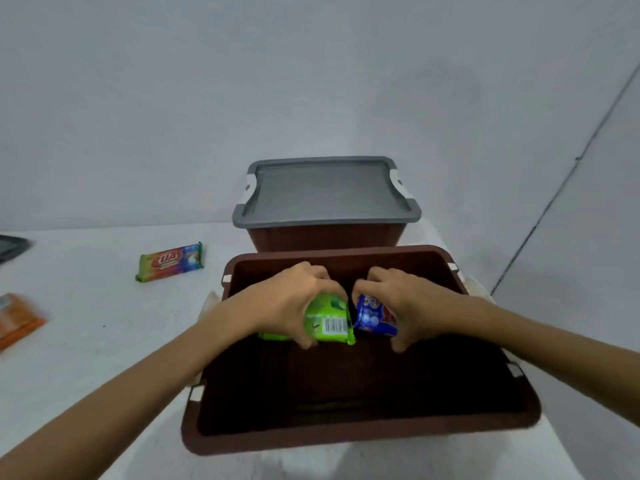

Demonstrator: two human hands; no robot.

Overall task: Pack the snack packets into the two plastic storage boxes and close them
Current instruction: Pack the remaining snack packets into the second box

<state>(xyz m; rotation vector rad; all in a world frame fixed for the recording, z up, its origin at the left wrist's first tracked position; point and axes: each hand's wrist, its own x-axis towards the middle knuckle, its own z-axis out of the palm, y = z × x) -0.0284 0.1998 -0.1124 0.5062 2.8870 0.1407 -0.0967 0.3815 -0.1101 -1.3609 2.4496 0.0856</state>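
My left hand (291, 299) grips the green packet (329, 323) and my right hand (401, 299) the blue packet (375, 317), both side by side inside the open brown box (360, 441). They seem light, crinkly and slippery, best pinched across their edges.

I see a green packet (329, 323) with a white barcode patch, a blue packet (374, 318) with pale dots, a rainbow-striped packet (169, 262), an orange packet (17, 320), a reddish-brown open box (360, 436), and a matching closed box (322, 239) with a grey lid (325, 192).
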